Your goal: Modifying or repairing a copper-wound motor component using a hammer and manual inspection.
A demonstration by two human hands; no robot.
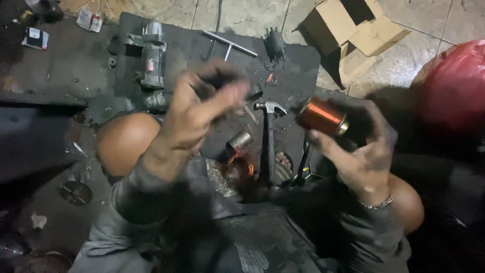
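Observation:
My right hand (361,146) is raised and grips a copper-wound coil (321,117) with a metal end, held tilted at about chest height. My left hand (202,108) is also raised and blurred; its fingers pinch a small dark part (218,78) that I cannot make out. Both hands are grimy and hang above a dark mat (197,55) on the floor. A claw hammer (269,136) lies on the mat between the hands, next to a short metal sleeve (239,141).
A grey starter motor body (151,55), a T-handle wrench (230,44) and a small dark armature (275,44) lie at the mat's far side. An open cardboard box (348,28) stands at top right, a red bag (454,86) at right. My knees flank the mat.

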